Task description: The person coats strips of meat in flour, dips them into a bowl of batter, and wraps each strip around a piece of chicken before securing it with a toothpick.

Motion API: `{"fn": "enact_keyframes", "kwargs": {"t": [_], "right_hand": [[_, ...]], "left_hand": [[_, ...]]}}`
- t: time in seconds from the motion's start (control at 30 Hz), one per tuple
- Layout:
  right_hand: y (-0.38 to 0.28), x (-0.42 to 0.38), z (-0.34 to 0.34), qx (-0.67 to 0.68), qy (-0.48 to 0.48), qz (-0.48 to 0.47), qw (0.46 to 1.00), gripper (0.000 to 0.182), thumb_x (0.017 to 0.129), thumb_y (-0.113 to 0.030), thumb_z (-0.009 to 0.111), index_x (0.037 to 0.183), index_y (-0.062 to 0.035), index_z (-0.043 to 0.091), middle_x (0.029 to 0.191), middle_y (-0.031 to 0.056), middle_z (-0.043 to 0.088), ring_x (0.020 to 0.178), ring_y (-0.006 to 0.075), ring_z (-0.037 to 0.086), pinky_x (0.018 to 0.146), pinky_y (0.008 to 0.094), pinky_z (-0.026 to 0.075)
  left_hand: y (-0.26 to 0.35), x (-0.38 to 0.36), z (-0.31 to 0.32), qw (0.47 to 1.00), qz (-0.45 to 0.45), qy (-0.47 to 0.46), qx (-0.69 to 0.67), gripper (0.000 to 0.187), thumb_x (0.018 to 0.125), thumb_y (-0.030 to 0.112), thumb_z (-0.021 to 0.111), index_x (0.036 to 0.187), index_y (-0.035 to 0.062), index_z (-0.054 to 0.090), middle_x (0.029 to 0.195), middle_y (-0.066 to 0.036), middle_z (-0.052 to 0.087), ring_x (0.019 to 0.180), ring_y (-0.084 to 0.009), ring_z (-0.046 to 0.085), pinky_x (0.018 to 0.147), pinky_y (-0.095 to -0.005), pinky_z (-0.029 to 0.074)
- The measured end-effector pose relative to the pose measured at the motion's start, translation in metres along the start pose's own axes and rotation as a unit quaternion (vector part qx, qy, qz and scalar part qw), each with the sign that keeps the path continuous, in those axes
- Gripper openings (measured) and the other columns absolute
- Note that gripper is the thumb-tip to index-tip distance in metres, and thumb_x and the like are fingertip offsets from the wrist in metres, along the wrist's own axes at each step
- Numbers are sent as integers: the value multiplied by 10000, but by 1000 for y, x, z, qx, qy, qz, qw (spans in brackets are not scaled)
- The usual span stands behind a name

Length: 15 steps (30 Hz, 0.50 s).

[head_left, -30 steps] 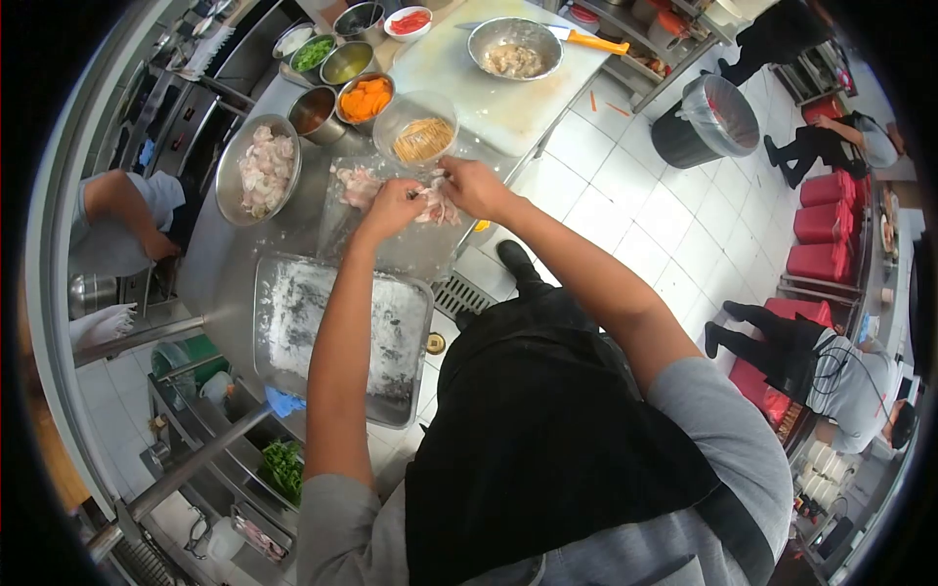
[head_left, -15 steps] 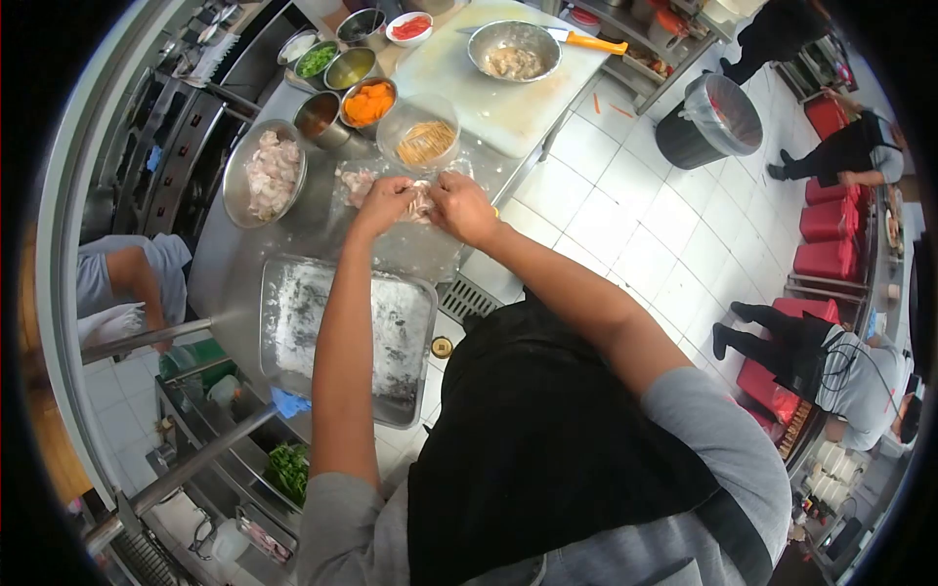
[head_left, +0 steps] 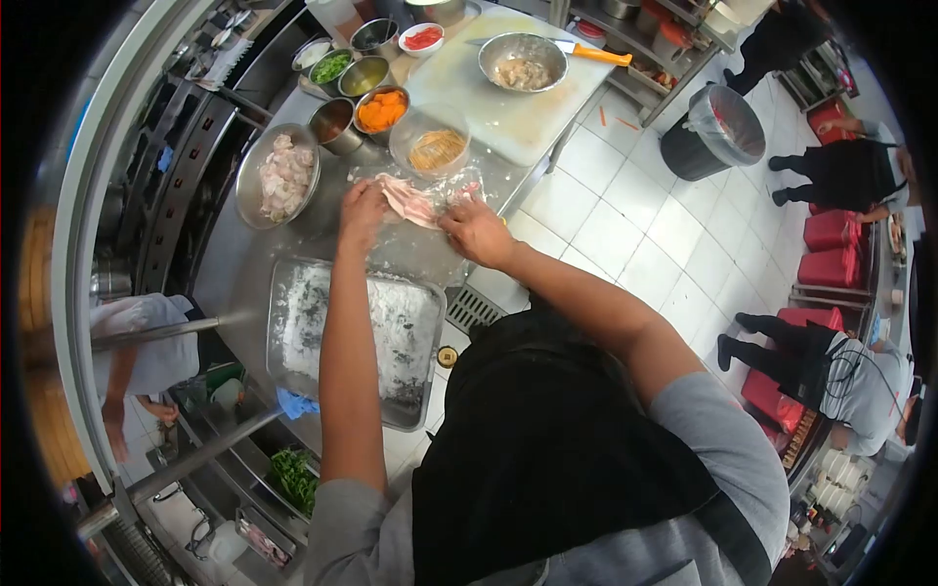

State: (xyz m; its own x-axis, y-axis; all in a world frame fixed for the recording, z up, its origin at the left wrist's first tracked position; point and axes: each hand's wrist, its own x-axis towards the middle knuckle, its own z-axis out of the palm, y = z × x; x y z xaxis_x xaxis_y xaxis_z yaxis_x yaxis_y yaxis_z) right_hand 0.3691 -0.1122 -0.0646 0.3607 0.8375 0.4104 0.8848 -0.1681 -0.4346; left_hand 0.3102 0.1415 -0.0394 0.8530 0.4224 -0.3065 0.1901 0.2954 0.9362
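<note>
A pale pink strip of raw meat (head_left: 408, 202) lies stretched out low over the steel counter (head_left: 405, 250). My left hand (head_left: 362, 212) pinches its left end, and my right hand (head_left: 477, 232) has its fingers closed at the right end. Just beyond the strip stands a clear plastic tub (head_left: 399, 146) containing thin wooden toothpicks (head_left: 437, 149). More pale meat bits lie around both hands, on what looks like plastic film. To the left, a steel bowl (head_left: 246, 200) holds raw meat pieces (head_left: 286, 176).
A floury metal tray (head_left: 430, 376) sits nearer my body. Small bowls of orange slices (head_left: 382, 110), chopped greens (head_left: 330, 66) and red strips (head_left: 423, 38) stand farther back. A white cutting board (head_left: 518, 132) carries a mixing bowl (head_left: 559, 63) and an orange-handled knife (head_left: 601, 54). Co-workers stand on both sides.
My hands have moved apart, and the meat between them is now spread into a longer strip. The co-worker at left has shifted position.
</note>
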Motion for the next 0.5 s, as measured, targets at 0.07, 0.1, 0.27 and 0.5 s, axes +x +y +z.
{"fn": "enact_keyframes", "kwargs": {"t": [0.07,0.1,0.27,0.5], "right_hand": [[-2,0,3,-21,-10,-10,1000,347,771,-138,650,1111,-70,649,958,135,596,1011,323,569,982,504,418],[-3,-1,2,-35,-25,-4,999,372,785,-158,648,1148,-79,644,967,134,592,1030,322,564,1011,521,401],[-11,-2,-4,-47,-59,1,997,437,808,-215,657,1227,-93,626,995,133,589,1065,322,557,1073,548,356],[-16,6,-11,9,-103,50,993,457,805,-249,678,1206,-42,609,1029,172,604,1101,347,555,1053,534,372]], "left_hand": [[15,-7,-4,999,1,31,-34,235,963,96,559,1176,-4,556,1102,-121,654,978,-218,664,853,-358,540],[19,-6,-10,997,8,33,-71,245,960,84,554,1189,-2,541,1122,-126,643,1012,-228,651,871,-369,533],[32,1,-47,983,53,81,-156,265,951,50,532,1211,1,518,1146,-139,623,1077,-260,624,910,-394,515],[88,4,-70,974,112,100,-172,346,952,51,544,1281,9,447,1177,-155,593,1066,-271,613,848,-391,516]]}}
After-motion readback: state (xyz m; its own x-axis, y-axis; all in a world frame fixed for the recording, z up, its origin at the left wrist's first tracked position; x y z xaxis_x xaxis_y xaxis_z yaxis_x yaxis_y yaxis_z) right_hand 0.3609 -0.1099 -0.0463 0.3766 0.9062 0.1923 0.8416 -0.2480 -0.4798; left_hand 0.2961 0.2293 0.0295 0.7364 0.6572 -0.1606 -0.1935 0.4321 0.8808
